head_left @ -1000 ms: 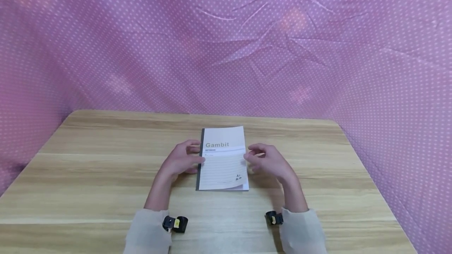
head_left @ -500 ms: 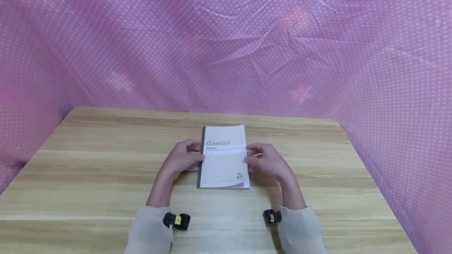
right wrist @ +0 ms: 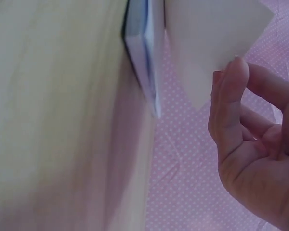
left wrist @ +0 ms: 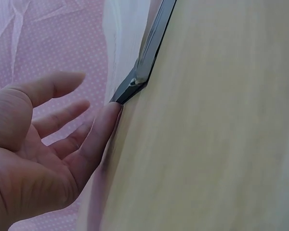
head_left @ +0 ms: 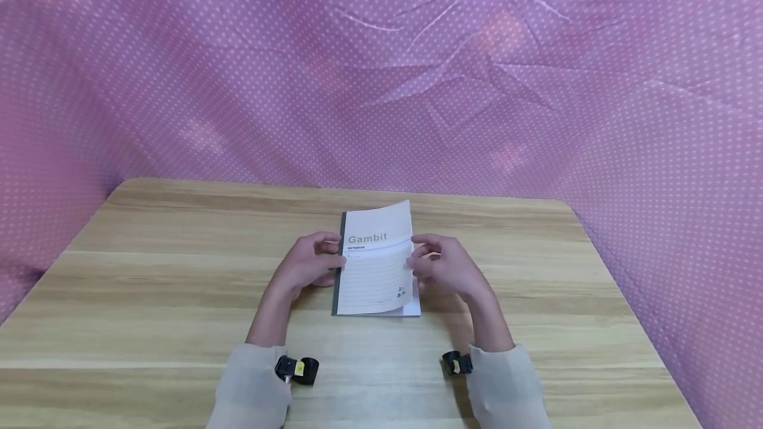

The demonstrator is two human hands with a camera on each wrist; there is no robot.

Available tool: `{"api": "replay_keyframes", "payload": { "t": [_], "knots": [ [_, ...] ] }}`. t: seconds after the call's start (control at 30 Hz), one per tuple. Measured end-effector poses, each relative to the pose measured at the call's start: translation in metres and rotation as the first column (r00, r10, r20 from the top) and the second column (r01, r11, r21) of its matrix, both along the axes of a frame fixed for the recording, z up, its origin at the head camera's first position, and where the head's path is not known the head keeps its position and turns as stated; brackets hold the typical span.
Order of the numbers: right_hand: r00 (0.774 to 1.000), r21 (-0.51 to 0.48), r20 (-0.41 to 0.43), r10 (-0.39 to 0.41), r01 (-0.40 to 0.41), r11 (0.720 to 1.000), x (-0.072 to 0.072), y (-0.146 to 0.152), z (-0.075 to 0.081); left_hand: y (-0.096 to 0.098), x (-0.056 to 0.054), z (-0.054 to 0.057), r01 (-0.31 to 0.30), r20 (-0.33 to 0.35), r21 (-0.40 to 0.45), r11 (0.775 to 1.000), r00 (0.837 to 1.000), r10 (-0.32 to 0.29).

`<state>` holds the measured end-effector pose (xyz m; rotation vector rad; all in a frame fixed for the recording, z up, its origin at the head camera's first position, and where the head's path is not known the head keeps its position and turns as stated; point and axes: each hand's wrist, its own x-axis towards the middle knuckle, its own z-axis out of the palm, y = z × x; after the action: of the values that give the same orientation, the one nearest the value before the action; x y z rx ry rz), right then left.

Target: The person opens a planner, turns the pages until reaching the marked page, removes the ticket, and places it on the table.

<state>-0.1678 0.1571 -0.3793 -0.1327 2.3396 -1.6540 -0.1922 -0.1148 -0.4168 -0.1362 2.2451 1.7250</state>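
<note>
A white notebook (head_left: 377, 283) with a dark spine strip and the word Gambit lies on the wooden table, its front cover lifted along the right side. My right hand (head_left: 447, 265) pinches the raised edge of the front cover (right wrist: 212, 43), which the right wrist view shows standing away from the page block (right wrist: 143, 53). At the spine, my left hand (head_left: 305, 262) steadies the notebook with loosely bent fingers. In the left wrist view one finger of it touches the dark spine (left wrist: 151, 50) down by the tabletop, while the thumb stands apart.
The wooden table (head_left: 149, 296) has rounded far corners. Pink dotted cloth (head_left: 381, 85) hangs behind it and along both sides. A small black strap camera (head_left: 298, 370) sits on the left sleeve, and another (head_left: 456, 364) on the right.
My right hand has closed on the cover's edge and raised it slightly, so the top right corner lifts and more of the pages shows below. The left hand stays at the spine.
</note>
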Motion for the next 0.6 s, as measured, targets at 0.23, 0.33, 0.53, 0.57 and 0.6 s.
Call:
{"api": "replay_keyframes", "payload": {
  "t": [0.23,0.33,0.53,0.57,0.6],
  "knots": [
    [0.998,0.024,-0.061,0.012,-0.011,1.000,0.000,-0.011,0.009,-0.005,0.000,0.013,-0.014,-0.002,0.021,1.000,1.000,0.014],
    [0.996,0.023,-0.088,0.029,-0.027,0.999,0.001,-0.019,0.011,-0.008,0.000,0.015,-0.015,-0.015,0.038,0.999,1.000,0.016],
    [0.986,0.090,-0.155,0.066,-0.052,0.995,0.005,-0.037,0.014,-0.010,0.002,0.020,-0.010,-0.067,0.070,0.998,0.998,0.015],
    [0.982,0.109,-0.172,0.078,-0.060,0.992,0.006,-0.039,0.015,-0.009,0.002,0.022,-0.011,-0.074,0.085,0.996,0.997,0.017],
    [0.976,0.128,-0.195,0.096,-0.071,0.989,0.007,-0.042,0.014,-0.008,0.003,0.023,-0.010,-0.081,0.106,0.994,0.997,0.019]
  ]
}}
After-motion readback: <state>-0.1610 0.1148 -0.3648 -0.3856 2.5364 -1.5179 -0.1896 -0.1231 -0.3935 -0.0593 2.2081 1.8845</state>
